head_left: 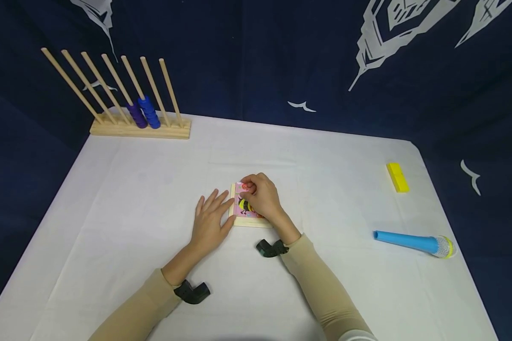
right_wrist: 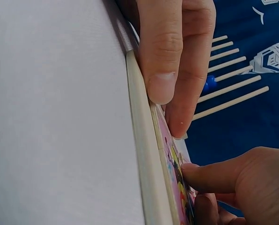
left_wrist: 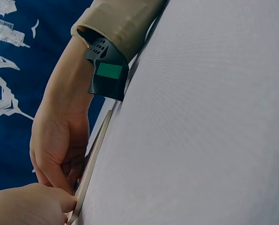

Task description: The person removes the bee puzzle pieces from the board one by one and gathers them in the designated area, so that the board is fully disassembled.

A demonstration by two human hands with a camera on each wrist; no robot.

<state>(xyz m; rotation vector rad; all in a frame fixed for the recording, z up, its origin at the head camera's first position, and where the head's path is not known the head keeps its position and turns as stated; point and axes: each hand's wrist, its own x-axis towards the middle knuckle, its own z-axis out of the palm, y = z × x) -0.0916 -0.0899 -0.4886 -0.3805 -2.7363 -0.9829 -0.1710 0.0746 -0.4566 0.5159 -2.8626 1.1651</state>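
Note:
A small wooden tray puzzle (head_left: 242, 213) with a pink bee picture and a pale wooden rim lies flat in the middle of the table. My left hand (head_left: 210, 226) is at its left side, fingers spread, with thumb and index tip right at the rim. My right hand (head_left: 262, 198) is over the upper part with its fingers bent; thumb and index finger grip at a puzzle piece (head_left: 245, 186) with a red figure. The right hand covers much of the picture's right side. In the right wrist view, the right thumb (right_wrist: 195, 174) touches the picture surface.
At the back left stands a wooden peg rack (head_left: 141, 132) with upright rods and purple and blue rings on two of them. On the right lie a yellow block (head_left: 397, 177) and a blue toy microphone (head_left: 409, 240). A dark blue patterned cloth (head_left: 264, 61) hangs behind the white table.

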